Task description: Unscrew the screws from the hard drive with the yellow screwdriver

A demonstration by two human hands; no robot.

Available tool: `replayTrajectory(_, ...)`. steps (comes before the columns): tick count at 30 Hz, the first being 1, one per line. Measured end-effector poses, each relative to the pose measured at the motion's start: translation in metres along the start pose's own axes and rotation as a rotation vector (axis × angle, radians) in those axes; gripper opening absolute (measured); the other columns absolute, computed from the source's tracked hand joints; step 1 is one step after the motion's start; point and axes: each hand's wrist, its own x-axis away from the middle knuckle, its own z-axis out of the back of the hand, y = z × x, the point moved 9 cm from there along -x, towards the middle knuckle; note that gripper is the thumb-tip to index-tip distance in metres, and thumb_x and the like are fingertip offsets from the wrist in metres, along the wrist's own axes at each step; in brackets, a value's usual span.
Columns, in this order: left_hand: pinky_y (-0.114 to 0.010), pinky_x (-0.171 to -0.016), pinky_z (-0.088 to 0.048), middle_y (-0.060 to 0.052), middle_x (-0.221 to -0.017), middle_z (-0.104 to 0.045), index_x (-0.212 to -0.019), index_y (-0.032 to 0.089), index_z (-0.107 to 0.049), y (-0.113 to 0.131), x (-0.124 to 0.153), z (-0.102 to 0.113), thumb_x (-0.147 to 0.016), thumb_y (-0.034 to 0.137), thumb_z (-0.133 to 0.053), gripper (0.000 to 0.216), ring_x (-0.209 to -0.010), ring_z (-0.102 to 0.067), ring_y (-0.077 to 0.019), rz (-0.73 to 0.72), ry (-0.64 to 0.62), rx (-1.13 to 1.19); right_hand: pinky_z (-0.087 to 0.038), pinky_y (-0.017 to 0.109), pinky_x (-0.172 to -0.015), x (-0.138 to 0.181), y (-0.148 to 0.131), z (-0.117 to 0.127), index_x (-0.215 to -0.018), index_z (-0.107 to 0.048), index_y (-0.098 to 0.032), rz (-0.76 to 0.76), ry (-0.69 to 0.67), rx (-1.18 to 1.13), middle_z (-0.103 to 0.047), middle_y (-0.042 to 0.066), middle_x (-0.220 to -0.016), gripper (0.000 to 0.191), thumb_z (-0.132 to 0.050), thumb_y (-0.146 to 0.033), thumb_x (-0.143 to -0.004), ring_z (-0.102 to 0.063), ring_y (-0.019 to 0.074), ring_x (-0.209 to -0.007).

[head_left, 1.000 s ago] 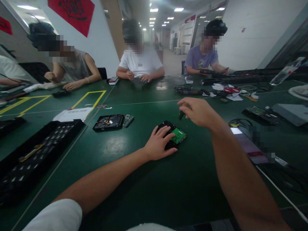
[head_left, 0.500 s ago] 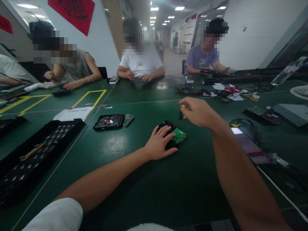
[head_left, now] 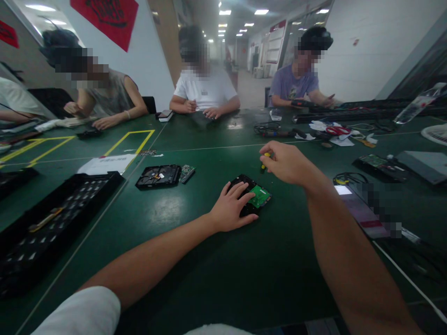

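Note:
My left hand (head_left: 230, 209) lies across a hard drive (head_left: 261, 198), fingers spread and pressing on its black case. The drive rests on the table with its green circuit board uncovered on the right. Just up and right of it, my right hand (head_left: 286, 163) is closed on a small yellow-and-black screwdriver (head_left: 263, 165). The tool points downward, apart from the drive; its tip is too small to make out. To the left lie another black hard drive (head_left: 158, 177) and a loose circuit board (head_left: 187, 173) beside it.
A long black tray (head_left: 52, 228) lies at the left. On the right are a phone (head_left: 363, 214), a cable (head_left: 407, 279), another drive with its board up (head_left: 379, 166) and a grey box (head_left: 426, 165). Several people sit across the green table (head_left: 195, 274).
More of the screwdriver's yellow shows below my right fingers, as if it has turned slightly. My left hand and the hard drive stay in place.

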Motion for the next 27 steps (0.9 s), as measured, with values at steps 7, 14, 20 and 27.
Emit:
replayTrajectory(7, -0.065, -0.132, -0.015, -0.015, -0.169, -0.042, -0.154, 0.027, -0.054, 0.001, 0.0, 0.002, -0.097, 0.075, -0.056, 0.074, -0.16, -0.033, -0.0363, 0.005, -0.008, -0.014, -0.045, 0.03, -0.075, -0.001, -0.012, -0.001, -0.098, -0.076, -0.021, 0.075, -0.063, -0.02, -0.079, 0.005, -0.091, 0.028, -0.053, -0.035, -0.105, -0.068, 0.02, -0.078)
replayTrajectory(14, -0.065, -0.132, -0.015, -0.014, -0.168, -0.043, -0.154, 0.028, -0.054, -0.001, 0.0, 0.001, -0.095, 0.075, -0.058, 0.075, -0.159, -0.034, -0.0369, 0.007, -0.003, 0.0, -0.049, 0.031, -0.076, 0.003, -0.003, 0.0, -0.121, -0.071, -0.016, -0.035, -0.032, -0.113, -0.08, 0.006, -0.09, 0.026, -0.06, -0.026, -0.099, -0.072, 0.0195, -0.072)
replayTrajectory(20, -0.064, -0.132, -0.015, -0.014, -0.169, -0.041, -0.155, 0.028, -0.053, 0.0, 0.001, 0.0, -0.096, 0.075, -0.056, 0.075, -0.16, -0.033, -0.0359, 0.003, -0.007, -0.011, -0.047, 0.031, -0.074, 0.001, -0.014, 0.001, -0.098, -0.073, -0.02, 0.051, -0.055, -0.065, -0.078, 0.005, -0.085, 0.022, -0.055, -0.031, -0.103, -0.07, 0.0199, -0.074)
replayTrajectory(27, -0.065, -0.132, -0.016, -0.014, -0.168, -0.043, -0.153, 0.028, -0.054, 0.001, 0.0, 0.003, -0.096, 0.073, -0.058, 0.074, -0.159, -0.035, -0.0373, 0.004, 0.0, 0.002, -0.048, 0.03, -0.074, 0.005, -0.009, 0.003, -0.113, -0.07, -0.017, -0.004, -0.04, -0.109, -0.078, 0.006, -0.087, 0.021, -0.054, -0.022, -0.1, -0.071, 0.0194, -0.073)
